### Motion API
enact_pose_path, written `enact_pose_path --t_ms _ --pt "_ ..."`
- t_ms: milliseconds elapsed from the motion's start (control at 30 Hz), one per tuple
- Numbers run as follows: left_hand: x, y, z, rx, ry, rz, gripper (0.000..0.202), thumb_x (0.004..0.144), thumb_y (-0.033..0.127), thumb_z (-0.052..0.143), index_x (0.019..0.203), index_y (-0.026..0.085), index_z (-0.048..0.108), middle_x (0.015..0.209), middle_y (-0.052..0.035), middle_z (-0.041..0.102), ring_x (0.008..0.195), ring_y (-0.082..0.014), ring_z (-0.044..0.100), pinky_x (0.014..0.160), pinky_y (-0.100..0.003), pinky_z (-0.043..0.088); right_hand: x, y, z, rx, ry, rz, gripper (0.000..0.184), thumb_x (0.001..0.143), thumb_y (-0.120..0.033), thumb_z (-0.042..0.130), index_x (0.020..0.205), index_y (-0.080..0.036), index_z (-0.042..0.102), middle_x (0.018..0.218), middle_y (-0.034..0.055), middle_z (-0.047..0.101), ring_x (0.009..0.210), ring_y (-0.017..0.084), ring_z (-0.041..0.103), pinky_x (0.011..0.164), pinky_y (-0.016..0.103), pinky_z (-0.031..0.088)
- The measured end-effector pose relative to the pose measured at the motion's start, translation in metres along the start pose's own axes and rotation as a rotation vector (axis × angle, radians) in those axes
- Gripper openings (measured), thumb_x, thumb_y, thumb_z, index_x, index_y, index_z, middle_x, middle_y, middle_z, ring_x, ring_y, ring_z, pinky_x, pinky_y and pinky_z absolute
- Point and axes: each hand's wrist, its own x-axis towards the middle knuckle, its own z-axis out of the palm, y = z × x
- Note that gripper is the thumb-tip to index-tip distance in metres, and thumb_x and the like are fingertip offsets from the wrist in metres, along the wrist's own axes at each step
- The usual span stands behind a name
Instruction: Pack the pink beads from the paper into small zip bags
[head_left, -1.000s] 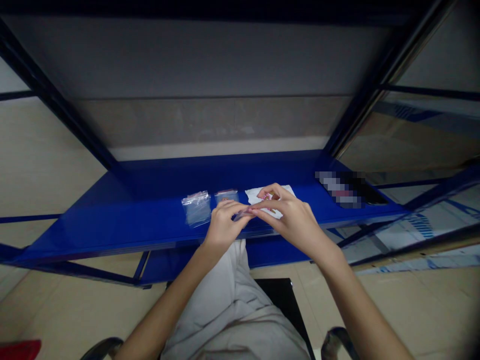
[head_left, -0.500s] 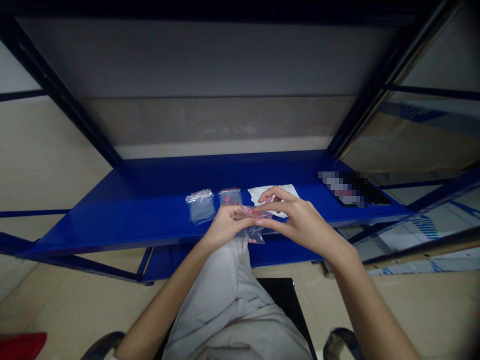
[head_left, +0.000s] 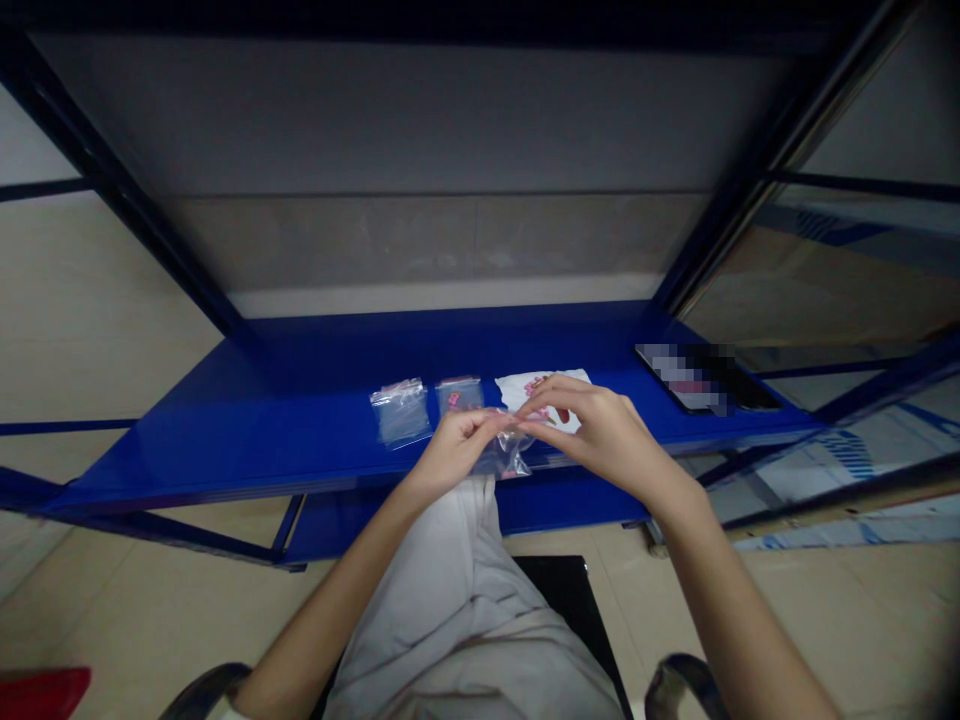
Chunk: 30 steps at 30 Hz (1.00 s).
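A small clear zip bag [head_left: 513, 458] with a few pink bits at its bottom hangs at the front edge of the blue shelf. Closed on its upper left side is my left hand [head_left: 459, 447]. The thumb and forefinger of my right hand [head_left: 589, 420] pinch the bag's top edge at its right. Behind my hands, small pink pieces lie on a white paper [head_left: 510, 388], partly covered by my right hand. Another zip bag [head_left: 466, 390] with pink pieces in it lies just beyond my left hand. Left of that is a stack of clear zip bags [head_left: 402, 412].
The blue shelf [head_left: 247, 400] runs across in front of me, with blue metal posts [head_left: 150, 200] at its sides. A dark flat object [head_left: 690, 378], partly blurred out, lies at its right end. My legs [head_left: 465, 600] are below the shelf edge.
My right hand's fingers have closed together at the bag's top edge, where they were spread apart. The bag's mouth looks flatter, and more of the pink pieces on the paper show.
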Motion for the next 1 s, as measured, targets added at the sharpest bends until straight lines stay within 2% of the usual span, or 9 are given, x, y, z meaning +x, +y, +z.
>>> enact_pose_path --t_ms 33,100,167,233,333,467,667,867,1000 --pt "0.006 -0.006 -0.004 -0.055 0.024 -0.033 0.035 0.082 0.046 0.055 0.078 0.016 0.073 0.08 -0.0073 0.074 0.074 -0.0207 0.07 0.074 -0.033 0.053 0.002 0.008 0.006 -0.021 0.033 0.043 0.017 0.084 -0.036 0.059 0.088 -0.024 0.069 0.089 0.0027 0.067 0.075 0.015 0.061 0.061 0.024 0.042" --pt "0.018 -0.019 -0.014 -0.173 0.2 -0.072 0.039 0.078 0.052 0.057 0.083 0.015 0.07 0.084 -0.0089 0.074 0.072 -0.0219 0.071 0.067 -0.033 0.054 0.006 0.031 0.02 -0.056 0.137 0.166 0.018 0.084 -0.035 0.057 0.087 -0.022 0.07 0.086 0.0029 0.068 0.067 0.014 0.06 0.056 0.024 0.04" --pt "0.029 -0.031 -0.025 -0.237 0.391 -0.037 0.041 0.077 0.053 0.057 0.084 0.014 0.067 0.089 -0.0102 0.074 0.076 -0.0221 0.071 0.07 -0.033 0.053 0.008 0.056 0.037 0.016 0.118 0.205 0.018 0.083 -0.032 0.059 0.087 -0.019 0.07 0.084 0.0043 0.069 0.063 0.013 0.06 0.059 0.024 0.042" --pt "0.037 -0.04 -0.034 -0.257 0.459 -0.025 0.041 0.079 0.053 0.055 0.085 0.013 0.063 0.09 -0.0106 0.074 0.076 -0.0215 0.071 0.072 -0.033 0.053 0.007 0.075 0.049 0.149 0.081 0.227 0.019 0.083 -0.031 0.058 0.087 -0.016 0.069 0.089 0.0067 0.07 0.066 0.013 0.062 0.064 0.025 0.046" --pt "0.039 -0.046 -0.037 -0.239 0.476 -0.028 0.041 0.08 0.054 0.053 0.083 0.014 0.061 0.085 -0.0106 0.074 0.073 -0.0205 0.071 0.071 -0.032 0.053 0.004 0.085 0.057 0.185 0.06 0.229 0.021 0.082 -0.033 0.058 0.088 -0.015 0.069 0.094 0.0082 0.07 0.067 0.014 0.062 0.065 0.026 0.047" --pt "0.034 -0.041 -0.032 -0.265 0.506 -0.039 0.039 0.073 0.049 0.064 0.09 0.013 0.06 0.087 -0.0113 0.074 0.076 -0.0218 0.071 0.07 -0.032 0.054 0.009 0.07 0.061 0.018 0.051 0.192 0.021 0.08 -0.035 0.062 0.091 -0.02 0.071 0.09 0.0051 0.067 0.071 0.015 0.06 0.063 0.026 0.045" --pt "0.023 -0.019 -0.028 -0.352 0.463 -0.078 0.033 0.065 0.036 0.075 0.085 0.012 0.064 0.084 -0.01 0.075 0.08 -0.0217 0.071 0.076 -0.032 0.053 0.033 0.059 0.081 -0.152 -0.13 0.126 0.025 0.078 -0.034 0.065 0.101 -0.026 0.071 0.1 0.0059 0.06 0.089 0.019 0.06 0.069 0.028 0.045" --pt "0.016 -0.006 -0.035 -0.164 0.46 -0.041 0.023 0.065 0.034 0.075 0.074 0.014 0.068 0.078 -0.0057 0.074 0.076 -0.0196 0.069 0.073 -0.03 0.053 0.04 0.06 0.094 -0.105 -0.15 0.073 0.016 0.079 -0.03 0.064 0.091 -0.024 0.073 0.096 0.0053 0.06 0.089 0.018 0.059 0.071 0.028 0.044" --pt "0.01 0.001 -0.035 -0.019 0.432 0.11 0.017 0.067 0.03 0.074 0.067 0.015 0.065 0.086 -0.0075 0.074 0.085 -0.0209 0.069 0.08 -0.034 0.052 0.04 0.058 0.091 -0.084 -0.097 0.108 0.01 0.077 -0.029 0.066 0.082 -0.024 0.074 0.094 0.0041 0.062 0.082 0.016 0.059 0.066 0.027 0.043"
